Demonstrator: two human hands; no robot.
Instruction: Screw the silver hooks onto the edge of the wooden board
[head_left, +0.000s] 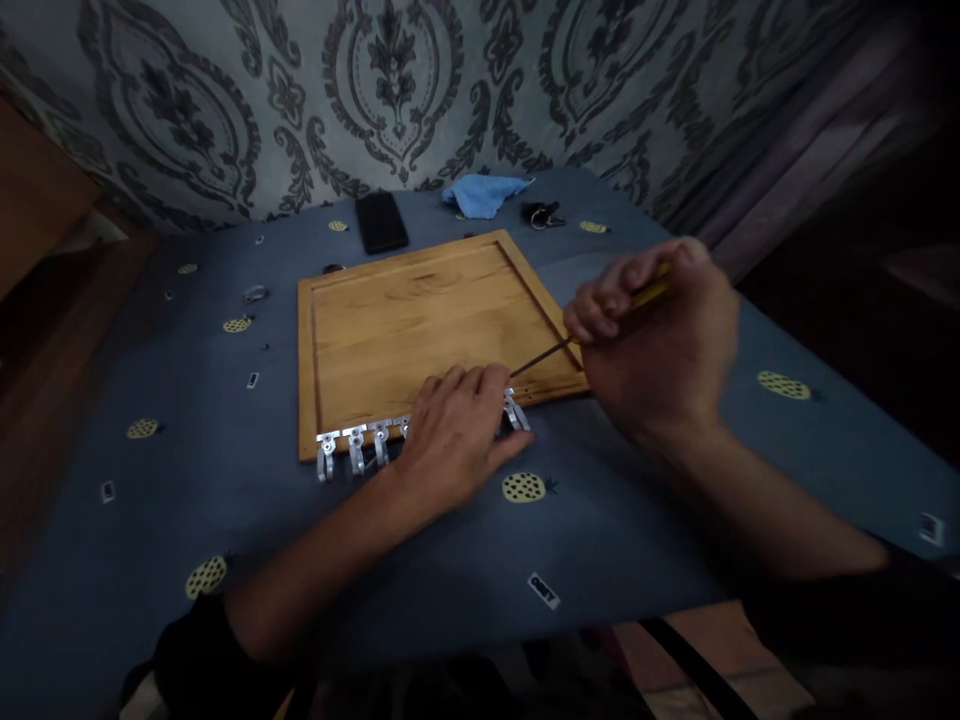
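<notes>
A framed wooden panel (412, 330) lies flat on the cloth-covered table. Along its near edge runs a row of metal hooks (356, 445), screwed on at the left end. My left hand (457, 425) covers the row's middle, fingers bent over the panel's edge, thumb apart on the near side by the rightmost hook (515, 410). In my right hand (660, 340) is a screwdriver (540, 357) with a yellow handle, fist wrapped round it. Its shaft slants down left to the rightmost hook; my left fingers partly hide the tip.
A black phone (381, 222), a blue cloth (484, 195) and keys (542, 214) lie behind the panel. To its left is a small loose metal piece (256, 294). A patterned wall (315, 100) stands at the table's (615, 570) far side.
</notes>
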